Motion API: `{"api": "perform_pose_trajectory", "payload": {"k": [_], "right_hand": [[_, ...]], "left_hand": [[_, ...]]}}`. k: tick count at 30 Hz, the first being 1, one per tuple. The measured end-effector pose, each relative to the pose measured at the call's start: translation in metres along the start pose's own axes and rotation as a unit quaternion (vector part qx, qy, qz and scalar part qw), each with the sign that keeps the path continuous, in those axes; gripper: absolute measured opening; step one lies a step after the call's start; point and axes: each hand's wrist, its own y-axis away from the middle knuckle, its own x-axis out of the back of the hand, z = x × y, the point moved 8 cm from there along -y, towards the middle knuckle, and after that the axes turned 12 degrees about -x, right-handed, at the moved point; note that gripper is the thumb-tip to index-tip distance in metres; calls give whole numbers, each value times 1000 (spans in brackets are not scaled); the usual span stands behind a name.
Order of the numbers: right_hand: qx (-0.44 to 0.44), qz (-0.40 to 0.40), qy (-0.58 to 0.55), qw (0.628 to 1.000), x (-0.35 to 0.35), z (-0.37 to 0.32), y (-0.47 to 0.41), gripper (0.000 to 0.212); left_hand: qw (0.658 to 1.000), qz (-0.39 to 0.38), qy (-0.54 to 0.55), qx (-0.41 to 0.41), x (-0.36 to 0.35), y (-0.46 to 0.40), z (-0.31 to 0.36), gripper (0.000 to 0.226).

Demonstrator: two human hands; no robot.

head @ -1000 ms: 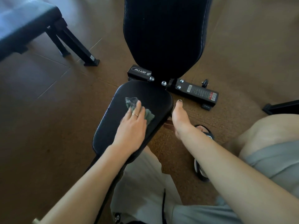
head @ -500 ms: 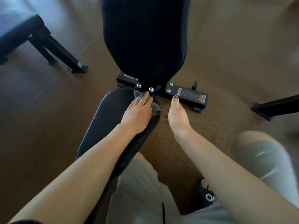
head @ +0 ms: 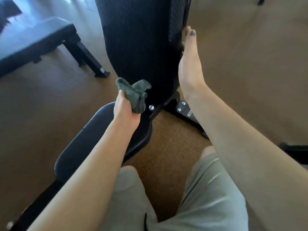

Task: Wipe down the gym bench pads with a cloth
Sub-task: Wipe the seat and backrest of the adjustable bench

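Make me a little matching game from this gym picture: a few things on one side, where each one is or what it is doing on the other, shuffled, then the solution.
Things:
1. cloth
2. right hand
3. seat pad
4. second bench

Places or states:
A. stands apart at the upper left
B. reaches along the right edge of the upright back pad
C. bunched in the left hand
D. lies under the left forearm

Pairs: 1-C, 2-B, 3-D, 4-A

Grey cloth (head: pixel 133 94) bunched, raised before upright back pad (head: pixel 138 47).
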Motion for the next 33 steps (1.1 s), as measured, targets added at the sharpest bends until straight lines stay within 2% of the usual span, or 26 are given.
{"api": "perform_pose_trajectory", "payload": {"k": [2, 4, 6, 9, 12, 16, 18, 20, 22, 27, 29, 30, 32, 33], "right_hand": [[-27, -22, -10, 999, -10, -2, -11, 90], [-37, -26, -5, 999, -13, -1, -17, 103], [-47, -24, -6, 999, -13, 2, -20, 93], [-21, 10, 9, 1000, -9, 4, -16, 57], [-14, 52, 6, 999, -8, -3, -11, 56], [-28, 73, -7, 997, -10, -2, -10, 61], [-37, 65, -21, 997, -8, 3, -14, 55], [-43, 46, -60, 996, -7, 8, -17, 42], [-48, 28, -104, 993, -6, 13, -20, 38], [-110, 29, -160, 981, -2, 22, -23, 48], [-137, 41, -155, 977, 0, 24, -21, 54], [-142, 50, -147, 978, 0, 23, -19, 55], [-140, 74, -130, 979, 2, 23, -17, 52], [-137, 86, -125, 979, 2, 24, -16, 51]], "left_hand": [[998, -8, -13, -53, -24, 11, 9, 34], [994, 14, -35, -102, -42, 21, 20, 18], [992, 35, -47, -113, -53, 26, 25, 18], [995, 12, -31, -97, -72, 35, 18, 34], [989, -38, -76, -124, -92, 49, 12, 29], [968, -28, -138, -209, -101, 60, 25, 35], [952, -55, -153, -258, -106, 59, 32, 34], [930, -74, -179, -311, -114, 55, 39, 29], [898, -59, -221, -375, -120, 51, 46, 28], [790, -16, -260, -556, -124, 47, 56, 20], [754, -22, -288, -590, -123, 43, 59, 14], [747, -16, -305, -590, -119, 37, 59, 13], [768, 21, -332, -547, -99, 8, 56, 16], [801, 49, -332, -496, -85, -10, 52, 18]]}}
